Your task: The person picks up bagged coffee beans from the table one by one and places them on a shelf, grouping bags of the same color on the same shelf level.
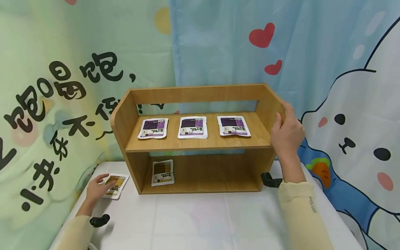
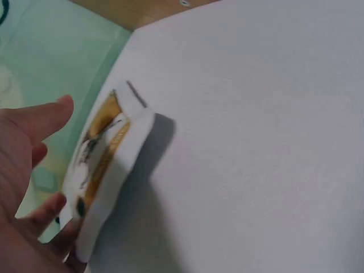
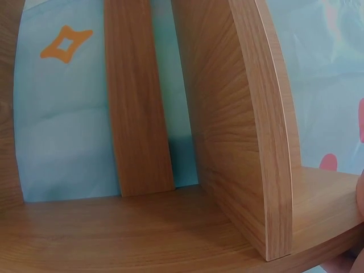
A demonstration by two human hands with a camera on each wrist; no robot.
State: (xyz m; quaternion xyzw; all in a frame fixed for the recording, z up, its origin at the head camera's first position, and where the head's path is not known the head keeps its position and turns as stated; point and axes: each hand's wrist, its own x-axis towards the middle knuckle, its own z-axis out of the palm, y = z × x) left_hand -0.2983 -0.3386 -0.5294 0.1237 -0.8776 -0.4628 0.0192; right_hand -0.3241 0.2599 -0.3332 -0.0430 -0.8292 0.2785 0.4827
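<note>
On the white table (image 1: 200, 222), just left of a wooden shelf (image 1: 212, 147), lies a packet with a gold label (image 1: 118, 184). The person's left hand (image 1: 97, 189) is at it, thumb spread well away from the fingers; the fingertips seem to touch the packet's near edge, without a pinch that I can see. Over on the other side, the right hand (image 1: 287, 130) grips the upper edge of the shelf's right side board, thumb on the inner face.

Three packets with purple labels (image 1: 192, 127) sit in a row on the upper board, spaced apart. Below, towards the left of the lower compartment, is a packet with a brown label (image 1: 163, 173). The sleeves (image 1: 304, 208) are pale yellow. Behind it all hangs a blue curtain (image 1: 218, 52) with red hearts (image 1: 261, 35).
</note>
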